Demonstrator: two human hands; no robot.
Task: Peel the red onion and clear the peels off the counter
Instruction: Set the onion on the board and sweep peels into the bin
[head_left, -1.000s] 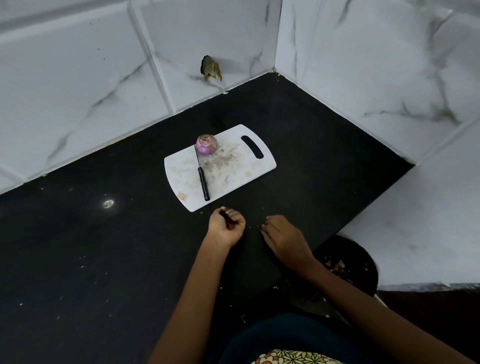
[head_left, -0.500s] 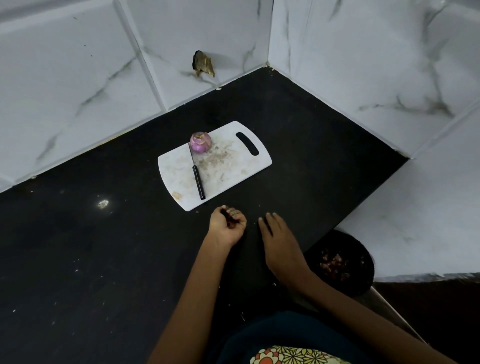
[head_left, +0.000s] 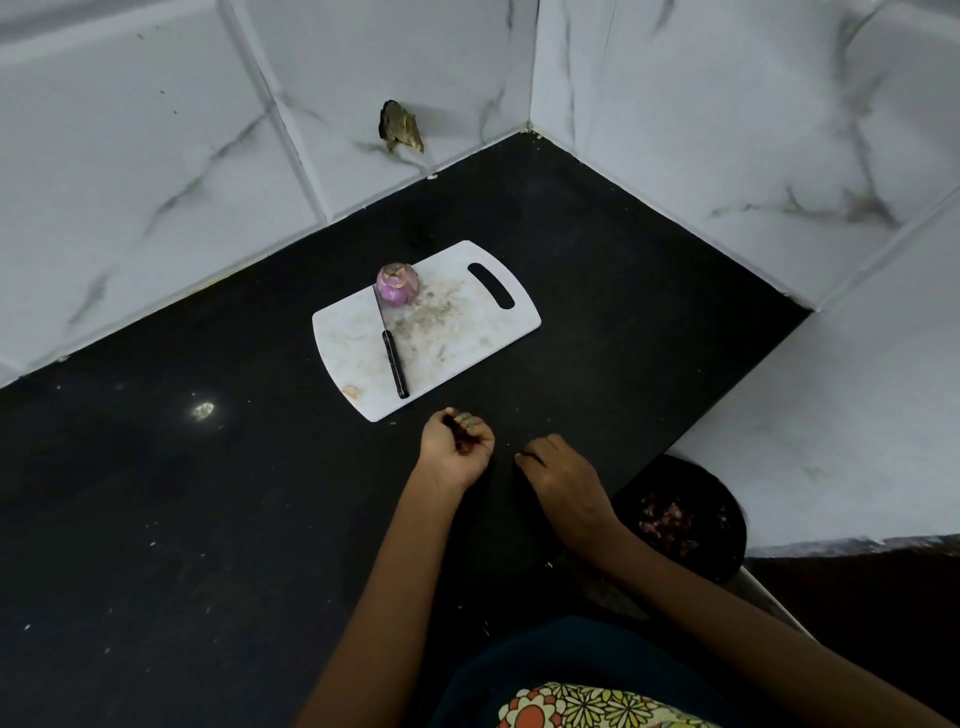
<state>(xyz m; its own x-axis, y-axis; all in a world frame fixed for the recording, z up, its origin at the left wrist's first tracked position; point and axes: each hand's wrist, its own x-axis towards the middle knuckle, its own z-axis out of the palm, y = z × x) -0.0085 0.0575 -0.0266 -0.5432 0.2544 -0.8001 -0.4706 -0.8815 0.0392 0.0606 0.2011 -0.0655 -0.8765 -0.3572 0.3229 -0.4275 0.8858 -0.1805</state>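
A peeled red onion stands at the far edge of a white cutting board, with a black-handled knife lying beside it. My left hand rests on the black counter just in front of the board, cupped around dark red onion peels. To its right my right hand lies palm down, its fingertips pinching a thin scrap of peel against the counter.
A dark bin with peels in it sits below the counter edge at the right. Marble-tiled walls close off the back and right. Small crumbs dot the black counter; a pale scrap lies on the board's near corner.
My right hand stretched its fingers flat on the counter, then curled them back into a pinch on a scrap. My left hand stayed cupped around the peels.
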